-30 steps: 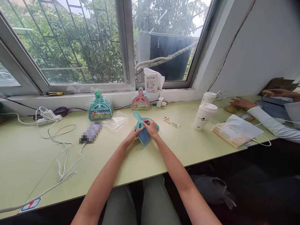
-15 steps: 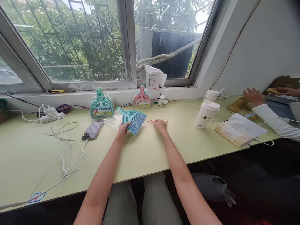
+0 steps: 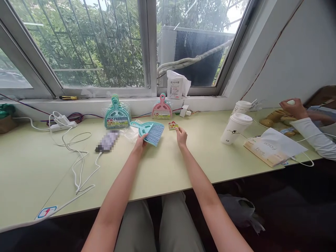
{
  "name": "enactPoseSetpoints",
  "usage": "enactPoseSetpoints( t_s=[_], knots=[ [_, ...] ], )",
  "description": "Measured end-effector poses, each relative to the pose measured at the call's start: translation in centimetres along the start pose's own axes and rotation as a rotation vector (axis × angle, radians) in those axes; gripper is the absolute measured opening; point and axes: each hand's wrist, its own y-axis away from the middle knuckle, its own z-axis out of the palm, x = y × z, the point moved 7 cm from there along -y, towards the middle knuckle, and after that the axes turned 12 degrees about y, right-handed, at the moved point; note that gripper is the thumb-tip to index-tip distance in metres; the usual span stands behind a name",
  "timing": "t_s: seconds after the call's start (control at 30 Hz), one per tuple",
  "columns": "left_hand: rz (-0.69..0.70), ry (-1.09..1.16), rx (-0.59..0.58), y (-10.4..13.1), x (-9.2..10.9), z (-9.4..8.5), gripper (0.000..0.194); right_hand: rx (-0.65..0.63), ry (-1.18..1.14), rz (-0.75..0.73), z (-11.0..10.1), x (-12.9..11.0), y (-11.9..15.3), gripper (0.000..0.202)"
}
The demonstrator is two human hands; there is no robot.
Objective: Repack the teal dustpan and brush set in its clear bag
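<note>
My left hand (image 3: pixel 141 142) grips a small teal dustpan (image 3: pixel 140 126) with a hand brush (image 3: pixel 155 134) of blue-grey bristles nested in it, held tilted just over the table. A small colourful label card (image 3: pixel 172 125) with red and green print is pinched at its corner by the thumb and fingers of my right hand (image 3: pixel 181 137), to the right of the bristles. Behind stand a stack of wrapped teal dustpan sets (image 3: pixel 118 113) and a wrapped pink dustpan set (image 3: pixel 162 107). Crumpled clear plastic (image 3: pixel 130 134) lies beside the teal dustpan.
To the left lie a blurred phone (image 3: pixel 107 141), white cables and a power strip (image 3: pixel 63 125). Two lidded paper cups (image 3: pixel 234 131) and a tissue pack (image 3: pixel 273 147) occupy the right. Another person's hand (image 3: pixel 296 107) works at the far right. A yellow cutter (image 3: pixel 68 97) rests on the sill.
My right hand has turned and now lifts the card upright by its corner, its print showing. My left hand keeps the dustpan and brush. The view has shifted slightly; the other person's hand has risen.
</note>
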Motion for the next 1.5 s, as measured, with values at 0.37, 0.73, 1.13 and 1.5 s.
enactPoseSetpoints(
  t_s=[0.37,0.73,1.13,1.5],
  knots=[
    [0.018,-0.018,-0.202,1.5,-0.5,2.6,0.051,-0.339,0.247,-0.425,4.7,-6.3,5.1,0.05],
    [-0.023,-0.103,-0.259,1.8,-0.8,3.0,0.058,-0.346,-0.542,0.158,5.1,-2.6,3.5,0.073],
    [0.602,-0.829,0.054,1.7,5.8,1.5,0.027,-0.376,-1.075,0.392,4.7,-1.2,2.8,0.026],
    [0.397,-1.729,0.199,0.0,6.1,-2.5,0.034,-0.664,-0.882,0.301,4.3,-1.1,2.6,0.028]
  ],
)
